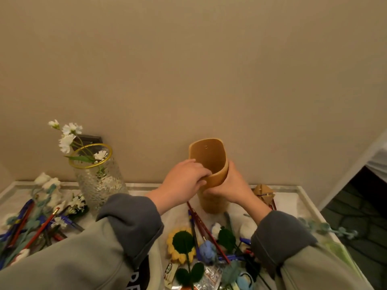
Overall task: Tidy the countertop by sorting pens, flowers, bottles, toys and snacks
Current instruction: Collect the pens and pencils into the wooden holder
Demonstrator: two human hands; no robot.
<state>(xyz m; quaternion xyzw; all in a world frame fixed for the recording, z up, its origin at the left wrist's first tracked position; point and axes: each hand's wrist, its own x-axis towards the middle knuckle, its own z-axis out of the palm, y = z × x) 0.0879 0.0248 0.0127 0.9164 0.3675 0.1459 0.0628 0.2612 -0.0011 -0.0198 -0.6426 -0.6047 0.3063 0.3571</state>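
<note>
The tan pen holder [211, 162] stands at the back of the bench [293, 197], close to the wall, with both hands on it. The left hand [184, 181] hooks its fingers over the front rim, and the right hand [234, 185] wraps its fingers round the side. The holder looks like bamboo or wood, so it is probably stiff, light and smooth, and may tip toward its tall back. A hold round the body seems safest. Loose pens [201, 222] lie just in front.
</note>
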